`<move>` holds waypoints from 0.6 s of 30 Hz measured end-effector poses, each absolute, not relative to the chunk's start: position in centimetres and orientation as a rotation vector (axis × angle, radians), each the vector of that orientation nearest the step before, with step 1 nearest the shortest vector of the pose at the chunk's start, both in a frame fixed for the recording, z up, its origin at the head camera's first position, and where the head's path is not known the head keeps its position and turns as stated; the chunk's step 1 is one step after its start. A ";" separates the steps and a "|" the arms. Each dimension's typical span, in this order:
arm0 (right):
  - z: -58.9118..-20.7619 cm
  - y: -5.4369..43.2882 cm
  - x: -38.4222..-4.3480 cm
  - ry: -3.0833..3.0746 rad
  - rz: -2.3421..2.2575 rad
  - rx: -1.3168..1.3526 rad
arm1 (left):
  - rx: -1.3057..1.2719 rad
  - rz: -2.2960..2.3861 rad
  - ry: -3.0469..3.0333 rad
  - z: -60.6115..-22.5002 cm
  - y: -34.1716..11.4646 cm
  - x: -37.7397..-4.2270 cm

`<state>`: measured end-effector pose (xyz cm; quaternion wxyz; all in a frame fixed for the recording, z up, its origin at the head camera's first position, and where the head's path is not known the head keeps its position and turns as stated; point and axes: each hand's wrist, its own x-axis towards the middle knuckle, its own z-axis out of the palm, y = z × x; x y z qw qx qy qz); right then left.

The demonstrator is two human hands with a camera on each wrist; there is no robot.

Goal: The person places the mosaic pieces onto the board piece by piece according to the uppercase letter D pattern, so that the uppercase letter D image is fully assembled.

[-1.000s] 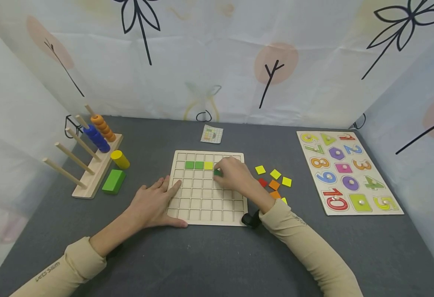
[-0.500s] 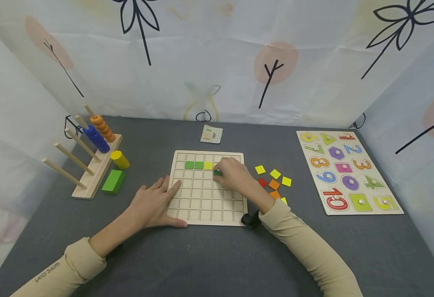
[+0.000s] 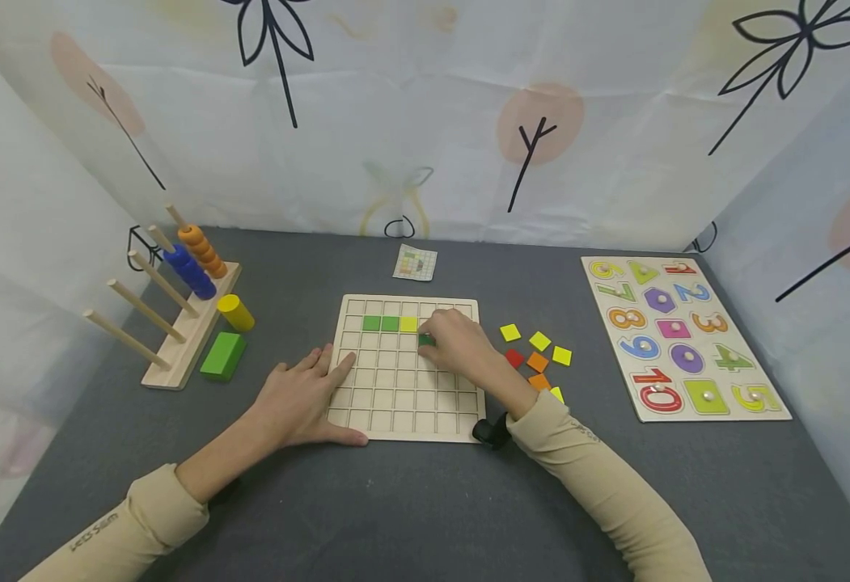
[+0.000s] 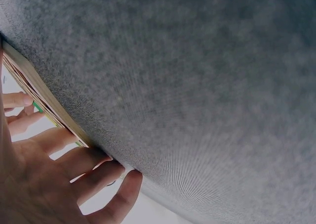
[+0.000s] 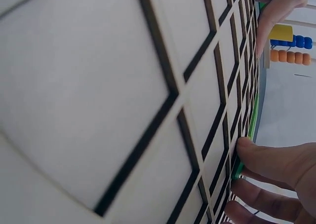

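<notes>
pinching a green tile (image 3: 425, 340) between nearly closed right fingers (image 3: 441, 322) at the grid board (image 3: 403, 422), with left fingers (image 3: 341, 369) spread over its edge, and could jostle the yellow tile (image 3: 408, 324) beside the right fingertips if pressed askew.

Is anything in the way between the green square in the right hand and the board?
Nothing that I can see. The right hand pinches the green square at the board, and the yellow square on it sits off to one side. The hand hides the spot underneath.
</notes>
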<state>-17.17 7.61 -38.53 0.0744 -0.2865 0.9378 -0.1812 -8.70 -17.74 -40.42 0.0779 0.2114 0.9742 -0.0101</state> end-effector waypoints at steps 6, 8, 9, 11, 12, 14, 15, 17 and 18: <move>-38.7 7.7 -17.3 2.811 -0.553 -0.880 | 0.631 -0.027 2.917 -40.5 -17.8 -8.7; -38.7 7.7 -17.3 2.809 -0.556 -0.887 | 0.629 -0.024 2.916 -40.5 -17.8 -8.7; -38.8 7.7 -17.3 2.808 -0.559 -0.891 | 0.629 -0.023 2.915 -40.5 -17.8 -8.7; -38.8 7.7 -17.3 2.806 -0.560 -0.895 | 0.628 -0.023 2.913 -40.5 -17.8 -8.7; -38.8 7.7 -17.3 2.804 -0.562 -0.896 | 0.628 -0.023 2.913 -40.5 -17.8 -8.7; -38.8 7.7 -17.2 2.799 -0.567 -0.903 | 0.627 -0.025 2.912 -40.5 -17.7 -8.7; -38.8 7.7 -17.2 2.798 -0.569 -0.907 | 0.628 -0.025 2.913 -40.5 -17.7 -8.7; -38.8 7.7 -17.2 2.795 -0.570 -0.912 | 0.629 -0.025 2.915 -40.5 -17.7 -8.7; -38.8 7.7 -17.1 2.794 -0.571 -0.915 | 0.629 -0.025 2.916 -40.5 -17.7 -8.7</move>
